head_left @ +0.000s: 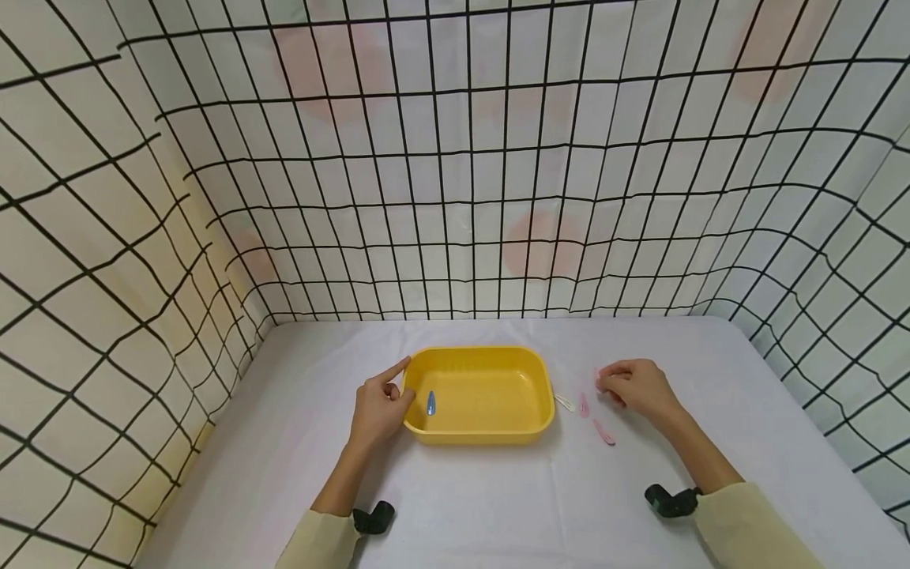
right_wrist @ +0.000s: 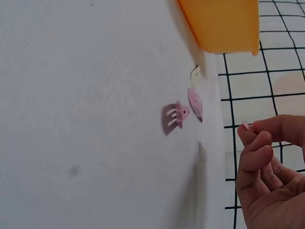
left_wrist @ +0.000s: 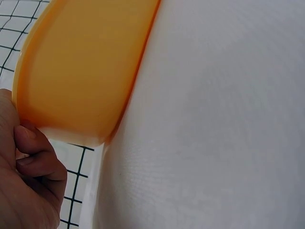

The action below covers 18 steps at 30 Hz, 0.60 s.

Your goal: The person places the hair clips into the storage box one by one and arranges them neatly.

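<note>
My left hand (head_left: 379,407) grips the left end of a yellow plastic tray (head_left: 479,436), its thumb over the rim and its index finger stretched along the corner. A blue hair clip (head_left: 430,403) lies inside the tray near that thumb. To the right of the tray, my right hand (head_left: 640,387) pinches a small pink hair clip (right_wrist: 248,126) between thumb and index finger, raised over the table. Most of that clip is hidden by the fingertips. Between this hand and the tray lie a cream hair clip (head_left: 565,403), a pink hair clip (head_left: 584,405) and another pink one (head_left: 603,432).
A white cloth covers the table (head_left: 483,506). Black wire grid (head_left: 469,197) walls it in at the back and both sides. Each wrist carries a dark camera, such as the right one (head_left: 671,501), below a pale sleeve.
</note>
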Each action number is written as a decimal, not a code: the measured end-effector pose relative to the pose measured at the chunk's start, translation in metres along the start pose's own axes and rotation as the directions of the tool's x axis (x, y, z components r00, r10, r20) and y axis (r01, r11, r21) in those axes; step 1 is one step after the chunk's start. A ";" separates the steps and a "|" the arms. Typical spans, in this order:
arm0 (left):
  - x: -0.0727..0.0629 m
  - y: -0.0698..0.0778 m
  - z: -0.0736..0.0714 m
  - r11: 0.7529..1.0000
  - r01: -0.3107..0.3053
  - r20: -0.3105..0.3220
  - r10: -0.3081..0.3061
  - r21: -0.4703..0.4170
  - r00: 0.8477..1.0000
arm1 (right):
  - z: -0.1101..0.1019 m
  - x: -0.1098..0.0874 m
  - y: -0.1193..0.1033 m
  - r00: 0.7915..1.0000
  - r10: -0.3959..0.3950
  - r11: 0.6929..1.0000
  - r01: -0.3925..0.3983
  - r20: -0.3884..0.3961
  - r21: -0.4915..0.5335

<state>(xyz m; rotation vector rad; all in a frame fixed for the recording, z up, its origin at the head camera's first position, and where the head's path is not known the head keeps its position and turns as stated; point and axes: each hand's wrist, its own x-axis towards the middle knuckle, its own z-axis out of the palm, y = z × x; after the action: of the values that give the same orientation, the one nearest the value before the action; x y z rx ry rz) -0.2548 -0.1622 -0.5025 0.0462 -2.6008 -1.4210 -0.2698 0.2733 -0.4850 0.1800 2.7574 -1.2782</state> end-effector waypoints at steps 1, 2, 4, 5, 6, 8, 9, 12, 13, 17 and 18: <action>0.000 0.000 0.000 1.000 0.002 0.000 -0.002 -0.001 1.000 | 0.000 -0.001 -0.003 1.000 0.001 1.000 -0.001 0.007 0.011; 0.000 0.000 0.000 1.000 0.004 0.000 -0.004 -0.002 1.000 | 0.000 -0.001 -0.006 1.000 0.002 1.000 -0.003 0.014 0.025; 0.000 0.000 0.000 1.000 0.004 0.000 -0.004 -0.005 1.000 | 0.000 -0.002 -0.011 1.000 -0.004 0.999 0.003 0.024 0.046; 0.000 0.000 0.000 1.000 0.000 -0.001 0.000 -0.007 1.000 | 0.000 -0.003 -0.014 0.999 -0.010 0.998 0.009 0.031 0.059; 0.000 -0.001 0.000 1.000 -0.003 -0.002 0.003 -0.008 1.000 | -0.001 -0.003 -0.016 0.999 -0.019 0.997 0.016 0.036 0.069; 0.000 -0.001 0.000 1.000 -0.011 -0.006 0.011 -0.009 1.000 | -0.001 -0.004 -0.022 0.998 -0.036 0.996 0.032 0.043 0.085; 0.000 -0.001 0.000 1.000 -0.014 -0.009 0.014 -0.010 1.000 | -0.001 -0.005 -0.025 0.998 -0.043 0.995 0.039 0.044 0.092; 0.000 -0.001 0.000 1.000 -0.019 -0.015 0.019 -0.014 1.000 | 0.001 -0.006 -0.033 0.997 -0.062 0.993 0.056 0.054 0.103; 0.000 -0.001 0.000 1.000 -0.018 -0.016 0.017 -0.016 1.000 | 0.002 -0.006 -0.036 0.996 -0.066 0.992 0.059 0.055 0.108; 0.000 0.000 0.001 1.000 -0.007 -0.014 0.007 -0.016 1.000 | 0.005 -0.007 -0.048 0.993 -0.093 0.988 0.083 0.068 0.130; 0.000 0.000 0.001 1.000 -0.002 -0.012 0.002 -0.015 1.000 | 0.006 -0.008 -0.051 0.992 -0.102 0.987 0.091 0.073 0.135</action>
<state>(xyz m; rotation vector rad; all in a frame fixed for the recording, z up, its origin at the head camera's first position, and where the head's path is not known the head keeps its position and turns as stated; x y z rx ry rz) -0.2552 -0.1614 -0.5032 0.0500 -2.5798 -1.4347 -0.2696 0.2352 -0.4498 0.0044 2.6464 -1.4586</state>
